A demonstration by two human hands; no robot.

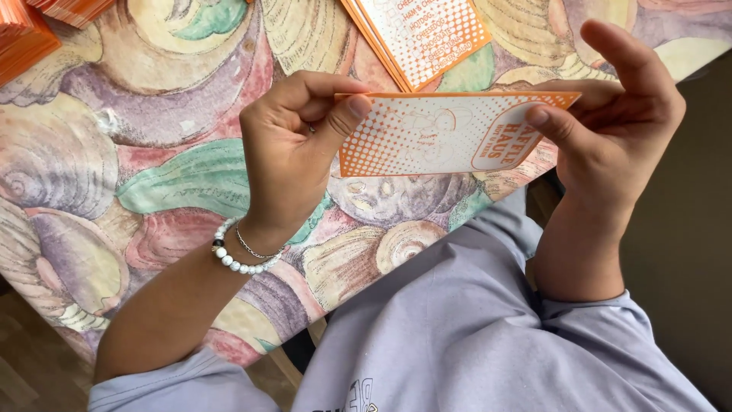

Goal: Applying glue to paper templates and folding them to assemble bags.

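Orange-and-white card (438,136), a folded leaflet with a dotted pattern and an oval panel at one end, is held up flat above the near edge of the worktop (152,152), clear of the cloth. Left hand (293,152) is clamped on the card's left end, thumb pressed on the face and fingers curled behind, which looks like a pinch along a fold. Right hand (621,126) grips the other end, thumb on the oval panel and fingers spread behind, so the card stays taut and level between the two. A bead bracelet (236,255) sits on the left wrist. More leaflets (423,34) of the same print lie at the far edge, and orange stacks (30,30) sit at the far left corner. No container shows.
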